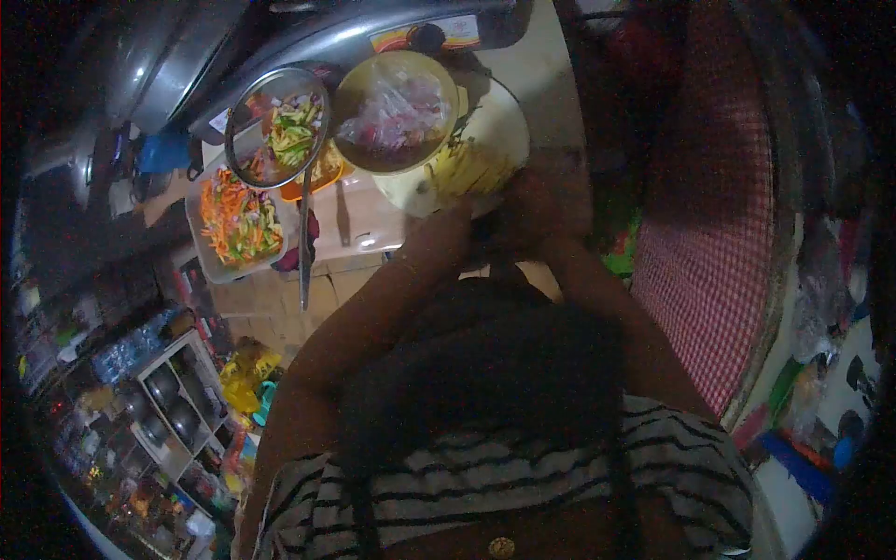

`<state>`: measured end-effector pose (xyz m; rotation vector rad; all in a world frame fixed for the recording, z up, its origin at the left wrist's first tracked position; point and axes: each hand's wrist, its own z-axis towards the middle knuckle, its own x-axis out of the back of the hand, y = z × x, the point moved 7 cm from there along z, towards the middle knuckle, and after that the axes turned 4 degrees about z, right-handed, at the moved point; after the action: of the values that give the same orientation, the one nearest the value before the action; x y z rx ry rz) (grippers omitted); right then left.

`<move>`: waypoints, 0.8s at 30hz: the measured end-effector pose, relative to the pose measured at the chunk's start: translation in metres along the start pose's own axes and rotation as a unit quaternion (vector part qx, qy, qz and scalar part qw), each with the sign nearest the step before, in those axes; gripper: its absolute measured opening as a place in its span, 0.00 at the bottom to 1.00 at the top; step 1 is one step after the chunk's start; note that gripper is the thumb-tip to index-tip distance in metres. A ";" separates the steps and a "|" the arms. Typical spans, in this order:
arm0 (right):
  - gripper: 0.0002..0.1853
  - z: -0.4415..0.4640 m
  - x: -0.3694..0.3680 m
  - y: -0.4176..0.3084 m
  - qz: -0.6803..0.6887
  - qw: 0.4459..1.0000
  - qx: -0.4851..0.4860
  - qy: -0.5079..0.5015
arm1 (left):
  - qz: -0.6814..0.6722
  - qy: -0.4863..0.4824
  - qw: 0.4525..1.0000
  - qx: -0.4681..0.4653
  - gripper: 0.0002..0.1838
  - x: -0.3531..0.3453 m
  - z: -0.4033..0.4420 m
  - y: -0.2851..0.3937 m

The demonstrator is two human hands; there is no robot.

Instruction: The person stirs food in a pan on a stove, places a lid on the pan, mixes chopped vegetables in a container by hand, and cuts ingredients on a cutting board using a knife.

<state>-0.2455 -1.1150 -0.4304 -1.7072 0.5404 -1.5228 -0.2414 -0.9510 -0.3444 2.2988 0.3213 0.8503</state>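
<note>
My left hand [455, 227] and my right hand [537, 213] are close together at the near edge of a pale round plate or board [403, 194]. Both hands are dark and blurred, so their fingers and anything between them cannot be made out. Yellowish, dark-streaked food [476, 161] lies on the pale surface just beyond them. Partly over that surface stands a yellow bowl [455, 112] with a clear plastic bag [397, 107] of reddish contents inside.
Left of the bowl is a round metal-rimmed dish [231, 140] with cut vegetables. A long metal strip [305, 247] points from it towards me. A clear tub [198, 245] holds shredded vegetables beside an orange container [297, 190]. Red checked cloth [705, 215] is at right.
</note>
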 end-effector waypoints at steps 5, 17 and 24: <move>0.32 0.008 -0.001 -0.004 -0.028 0.999 -0.010 -0.016 | 0.049 0.070 0.994 -0.068 0.22 -0.020 0.025 -0.028; 0.41 0.058 0.060 -0.107 -0.196 0.954 0.172 -0.149 | 0.064 0.187 0.979 0.056 0.16 0.034 -0.072 -0.058; 0.40 0.080 0.002 -0.047 -0.279 0.889 0.260 -0.254 | 0.052 0.189 0.975 0.108 0.17 0.023 -0.098 -0.070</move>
<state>-0.1768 -1.0664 -0.3922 -1.7855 -0.6360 -1.3232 -0.2886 -0.8397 -0.3229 2.3570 0.4823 1.3715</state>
